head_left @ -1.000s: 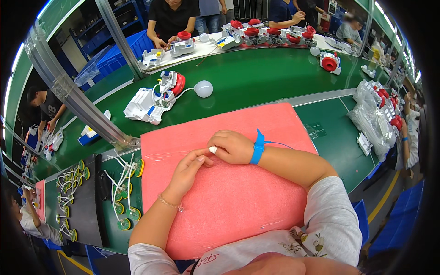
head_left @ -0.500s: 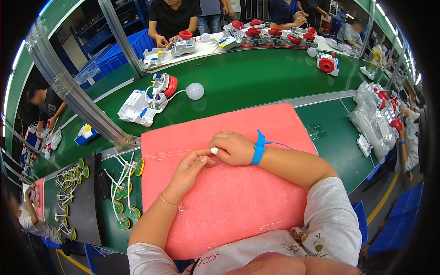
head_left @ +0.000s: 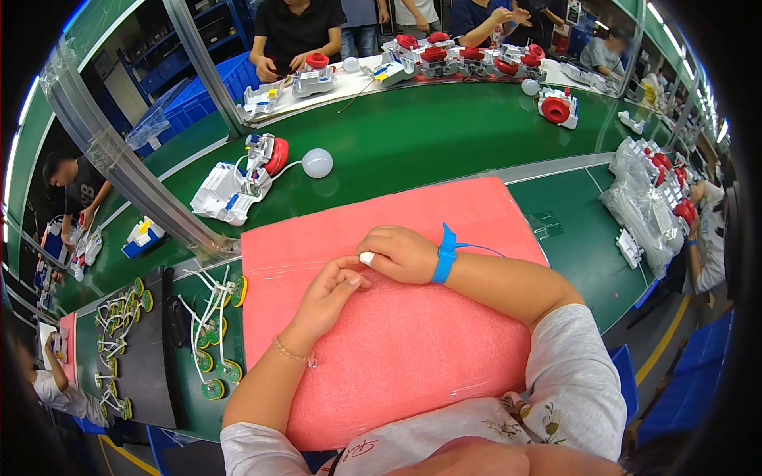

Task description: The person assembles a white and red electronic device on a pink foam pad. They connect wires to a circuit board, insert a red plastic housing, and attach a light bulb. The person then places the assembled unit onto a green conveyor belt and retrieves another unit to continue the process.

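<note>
My two hands meet above a pink foam sheet [head_left: 413,341] on the bench. My left hand [head_left: 327,295] has its index finger stretched toward the right fingertips, its thumb apart from it. My right hand [head_left: 403,254] is bent over with curled fingers, a blue wrist strap [head_left: 446,258] round its wrist and a thin blue cord leading off. A small white piece [head_left: 367,258] shows at the right fingertips, touching or close to the left index finger. Whether it is a cover on a finger or a thing pinched there, I cannot tell.
Left of the foam lie several green round circuit boards [head_left: 230,370] with white wires, and a black mat [head_left: 147,357] with more. On the green belt [head_left: 397,135] sits an opened white housing [head_left: 226,194] wired to a white ball [head_left: 317,163]. Plastic-wrapped parts [head_left: 647,206] lie right. Co-workers sit around.
The opened housing and its white ball have slid left along the belt, as has the red-and-white unit farther right. My hands hold almost the same pose.
</note>
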Demonstrator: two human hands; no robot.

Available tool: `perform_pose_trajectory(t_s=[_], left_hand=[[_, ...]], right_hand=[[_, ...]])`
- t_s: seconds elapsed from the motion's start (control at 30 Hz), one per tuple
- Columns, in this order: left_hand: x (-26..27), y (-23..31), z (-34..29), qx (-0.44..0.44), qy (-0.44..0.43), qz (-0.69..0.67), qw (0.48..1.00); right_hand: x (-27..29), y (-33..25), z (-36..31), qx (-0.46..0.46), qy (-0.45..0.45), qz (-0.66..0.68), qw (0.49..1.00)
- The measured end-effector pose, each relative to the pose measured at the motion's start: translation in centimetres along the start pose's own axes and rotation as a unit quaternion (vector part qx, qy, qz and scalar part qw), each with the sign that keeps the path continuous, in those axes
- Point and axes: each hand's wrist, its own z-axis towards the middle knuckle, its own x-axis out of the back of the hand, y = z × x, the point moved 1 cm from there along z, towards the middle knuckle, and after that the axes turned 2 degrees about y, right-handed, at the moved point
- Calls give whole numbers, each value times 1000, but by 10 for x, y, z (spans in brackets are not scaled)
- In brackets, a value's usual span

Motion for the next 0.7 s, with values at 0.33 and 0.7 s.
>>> perform_pose_trajectory(t_s=[0.33,0.7], left_hand=[[0,1,0,6,-9,-5,1000],[1,1,0,11,-22,-1,1000]], right_hand=[[-2,1,0,-8,-11,-11,1000],[-4,5,-1,7,-3,-16,1000]])
